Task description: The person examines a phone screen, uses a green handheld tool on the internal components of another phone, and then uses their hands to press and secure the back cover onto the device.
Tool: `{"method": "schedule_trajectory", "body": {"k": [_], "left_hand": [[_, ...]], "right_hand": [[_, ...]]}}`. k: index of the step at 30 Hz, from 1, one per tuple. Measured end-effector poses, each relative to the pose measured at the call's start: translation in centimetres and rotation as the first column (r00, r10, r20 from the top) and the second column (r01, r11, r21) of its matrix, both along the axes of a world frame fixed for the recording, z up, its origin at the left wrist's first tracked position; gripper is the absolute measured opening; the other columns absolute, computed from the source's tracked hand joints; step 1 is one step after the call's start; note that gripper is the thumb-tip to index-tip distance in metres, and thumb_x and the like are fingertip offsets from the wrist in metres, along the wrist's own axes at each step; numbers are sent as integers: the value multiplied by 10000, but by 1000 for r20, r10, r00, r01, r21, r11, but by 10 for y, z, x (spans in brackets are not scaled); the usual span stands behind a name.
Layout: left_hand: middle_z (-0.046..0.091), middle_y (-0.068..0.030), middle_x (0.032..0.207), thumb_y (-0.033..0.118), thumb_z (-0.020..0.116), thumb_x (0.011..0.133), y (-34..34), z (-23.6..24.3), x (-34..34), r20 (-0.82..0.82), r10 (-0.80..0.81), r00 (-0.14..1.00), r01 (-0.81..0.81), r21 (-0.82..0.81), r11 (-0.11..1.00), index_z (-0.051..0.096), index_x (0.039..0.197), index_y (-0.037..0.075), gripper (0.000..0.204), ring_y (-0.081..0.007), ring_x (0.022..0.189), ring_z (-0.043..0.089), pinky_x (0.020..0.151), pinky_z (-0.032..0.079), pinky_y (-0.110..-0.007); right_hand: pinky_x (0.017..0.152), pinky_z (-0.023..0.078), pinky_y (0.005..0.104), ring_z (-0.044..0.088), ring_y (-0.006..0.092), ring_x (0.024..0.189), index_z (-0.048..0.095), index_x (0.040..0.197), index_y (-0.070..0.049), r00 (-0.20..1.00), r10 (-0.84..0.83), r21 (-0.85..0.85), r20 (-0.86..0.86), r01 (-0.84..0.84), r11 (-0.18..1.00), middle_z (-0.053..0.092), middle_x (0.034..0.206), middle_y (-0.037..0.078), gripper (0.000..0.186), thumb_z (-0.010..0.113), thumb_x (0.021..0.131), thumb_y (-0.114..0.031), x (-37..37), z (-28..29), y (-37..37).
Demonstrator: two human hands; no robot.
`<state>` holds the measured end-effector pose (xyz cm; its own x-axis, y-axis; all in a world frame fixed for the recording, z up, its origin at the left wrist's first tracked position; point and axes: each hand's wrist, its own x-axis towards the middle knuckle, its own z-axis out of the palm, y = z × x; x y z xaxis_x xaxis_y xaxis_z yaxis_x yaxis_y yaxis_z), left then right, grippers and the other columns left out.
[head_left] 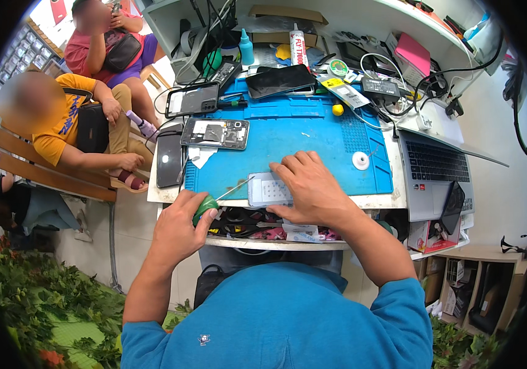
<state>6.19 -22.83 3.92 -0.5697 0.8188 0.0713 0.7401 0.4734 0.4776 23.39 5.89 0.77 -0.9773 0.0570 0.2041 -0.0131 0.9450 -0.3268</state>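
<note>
My left hand (pixel 186 221) is closed round the green handle of a screwdriver (pixel 205 209), whose thin shaft reaches up and right toward a pale plastic screw tray (pixel 263 190) with rows of small compartments. My right hand (pixel 306 187) grips that tray at the front edge of the blue mat (pixel 334 129), fingers curved over it and hiding part of it. Above and left of my hands lies an opened phone (pixel 214 134) with its inside exposed. A dark phone (pixel 170 161) lies at the mat's left.
Phones (pixel 280 81), bottles (pixel 246 49), cables and tubes crowd the back. An open laptop (pixel 435 166) stands at the right, a white spool (pixel 360 161) beside it on the mat. An open drawer (pixel 251 237) sits below. Other people (pixel 72 135) sit on a bench at the left.
</note>
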Motion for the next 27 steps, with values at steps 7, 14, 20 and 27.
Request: {"method": "schedule_trajectory", "body": {"k": [7,14,20,27], "left_hand": [[777,-176,1218,253,815,1080,1,-1,2,6,-12,1000,12,5,1000,804,1346,2,367,-437,1063,789,919,625,-496],[778,-178,1240,233,821,1071,-2,-5,-2,-45,38,998,-38,-2,999,804,1356,10,362,-438,1070,793,925,628,-501],[777,-171,1237,228,826,1067,0,-10,0,-91,52,995,-49,30,998,804,1341,9,351,-437,1069,793,911,628,-506],[779,-168,1241,219,832,1065,3,-11,2,-109,63,992,-55,74,996,805,1341,9,348,-432,1059,797,901,632,-502]], "right_hand": [[864,503,441,744,325,838,739,1154,3,987,-161,42,15,161,986,736,998,174,786,933,862,-701,-9,-9,-39],[780,524,442,781,300,812,771,1314,18,981,-181,42,71,178,983,780,1000,178,889,911,872,-741,-15,-8,-48],[732,560,453,787,318,736,778,1377,19,989,-148,47,11,147,988,793,955,177,892,897,893,-720,-20,-21,-47],[722,601,455,789,333,716,785,1320,32,992,-125,41,-19,126,991,793,936,182,831,897,912,-683,-22,-21,-46]]}}
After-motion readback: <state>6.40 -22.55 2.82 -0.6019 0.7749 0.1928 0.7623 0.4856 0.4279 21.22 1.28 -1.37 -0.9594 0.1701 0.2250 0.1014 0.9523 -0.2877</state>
